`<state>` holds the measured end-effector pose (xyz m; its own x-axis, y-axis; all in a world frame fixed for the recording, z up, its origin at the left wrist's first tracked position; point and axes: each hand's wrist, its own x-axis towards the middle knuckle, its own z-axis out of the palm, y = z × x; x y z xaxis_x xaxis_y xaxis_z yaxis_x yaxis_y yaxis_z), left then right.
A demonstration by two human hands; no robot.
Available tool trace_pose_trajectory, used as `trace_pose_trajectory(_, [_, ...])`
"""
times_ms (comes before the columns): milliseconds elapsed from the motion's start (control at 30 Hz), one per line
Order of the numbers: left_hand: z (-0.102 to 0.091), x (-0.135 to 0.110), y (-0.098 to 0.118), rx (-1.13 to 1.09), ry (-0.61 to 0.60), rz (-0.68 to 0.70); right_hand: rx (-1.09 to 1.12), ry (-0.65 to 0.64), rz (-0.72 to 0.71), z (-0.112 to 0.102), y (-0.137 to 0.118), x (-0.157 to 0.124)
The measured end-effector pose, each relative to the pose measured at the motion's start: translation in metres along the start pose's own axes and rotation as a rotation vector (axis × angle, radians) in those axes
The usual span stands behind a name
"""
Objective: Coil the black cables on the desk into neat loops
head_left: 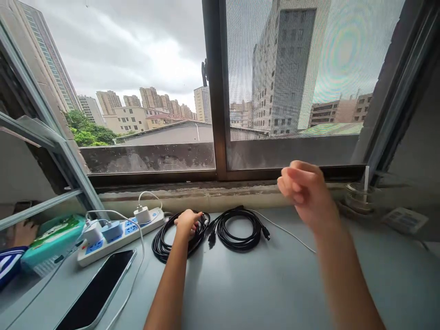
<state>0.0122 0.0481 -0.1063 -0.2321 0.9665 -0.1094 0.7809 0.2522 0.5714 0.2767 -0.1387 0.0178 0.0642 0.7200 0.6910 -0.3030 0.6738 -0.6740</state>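
Note:
My left hand [187, 223] rests on a coiled black cable [165, 245] lying on the grey desk [261, 288], its fingers curled round the coil's far side. A second coiled black cable [237, 231] lies just to the right of it, untouched. My right hand [304, 190] is raised in the air above the desk's right part, fingers curled into a loose fist with nothing visible in it.
A white and blue power strip [120, 233] with chargers plugged in lies at the left, next to a phone [98, 288] on a white wire. A teal box [51, 238] sits at the far left. A glass jar [359, 197] stands by the window sill.

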Motion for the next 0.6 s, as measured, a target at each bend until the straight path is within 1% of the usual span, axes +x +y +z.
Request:
trace_pose_trajectory(33, [0.003,0.001,0.000,0.041,-0.019,-0.041,-0.008,0.049,0.034,0.002,0.004,0.002])
trace_pose_trajectory(100, [0.007,0.001,0.000,0.108,-0.038,-0.093,0.017,0.095,0.069,0.007,0.009,0.004])
trace_pose_trajectory(200, [0.007,0.001,0.002,0.152,-0.045,-0.098,0.042,0.140,0.051,0.012,0.007,0.004])
trace_pose_trajectory(333, [0.004,-0.002,0.003,0.148,-0.068,-0.087,0.081,0.210,0.008,0.013,-0.003,0.002])
trace_pose_trajectory(467, [0.000,-0.005,0.005,0.121,-0.087,-0.083,0.164,0.307,-0.035,0.011,-0.017,-0.002])
trace_pose_trajectory(533, [-0.005,-0.005,0.007,0.100,-0.072,-0.074,0.190,0.352,-0.053,0.010,-0.023,-0.004])
trace_pose_trajectory(600, [-0.012,-0.005,0.009,0.076,-0.038,-0.069,0.183,0.370,-0.079,0.007,-0.028,-0.006])
